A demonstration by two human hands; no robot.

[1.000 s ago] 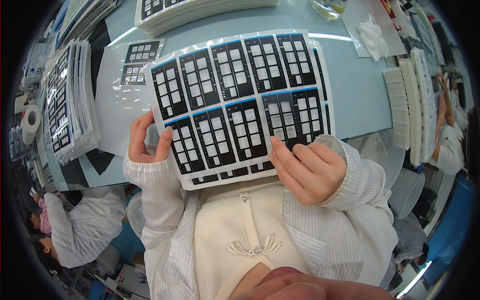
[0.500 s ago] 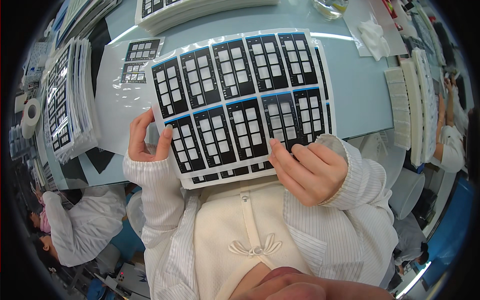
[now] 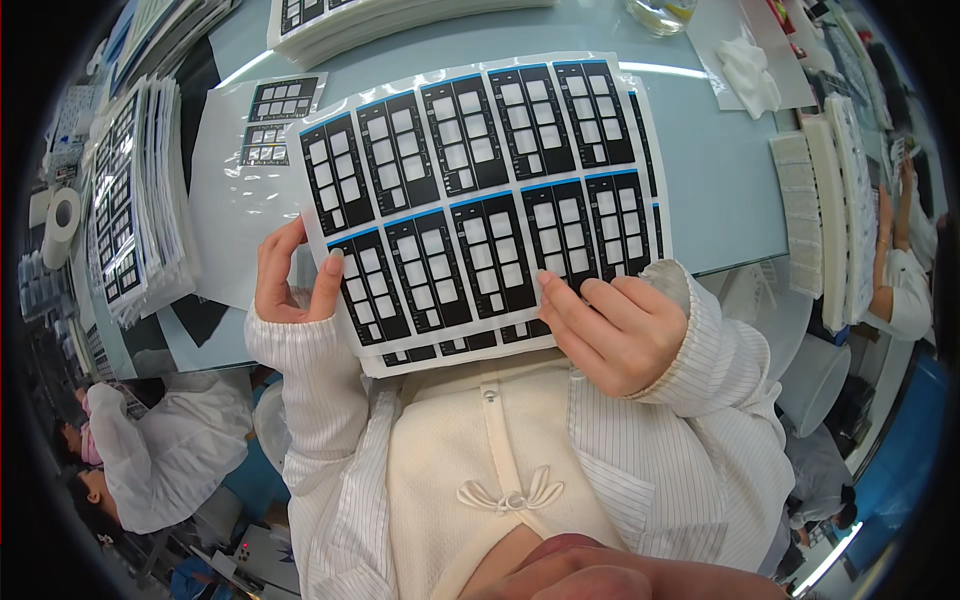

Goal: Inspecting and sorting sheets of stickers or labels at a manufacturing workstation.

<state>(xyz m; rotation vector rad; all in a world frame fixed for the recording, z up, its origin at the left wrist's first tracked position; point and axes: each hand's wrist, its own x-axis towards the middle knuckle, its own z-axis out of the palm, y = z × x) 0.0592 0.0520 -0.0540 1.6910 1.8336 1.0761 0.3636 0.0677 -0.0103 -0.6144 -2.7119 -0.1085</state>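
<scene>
A stack of white sheets carrying rows of black label panels, the top label sheet (image 3: 470, 215) facing up, is held tilted in front of me. Each panel has pale windows and a blue upper band. My left hand (image 3: 290, 280) grips the left edge, thumb on top and fingers behind. At the lower right edge is my right hand (image 3: 625, 330), fingers curled and closed, its foremost fingertip against a panel in the bottom row. The sheet's edge there is partly hidden by the hand. More panels peek out below and right of the top sheet.
Thick piles of printed sheets stand at the left (image 3: 140, 210) and far side (image 3: 400, 25) of the table. A clear sheet (image 3: 225, 200) with two small label panels lies at left. Crumpled white tissue (image 3: 745, 75), a glass container (image 3: 660, 12) and a tape roll (image 3: 62, 222) sit around. Other people work nearby.
My right hand has shifted slightly left and up along the lower edge. The bottom-row panel beside it, pale with glare before, now looks darker. My left hand keeps its place.
</scene>
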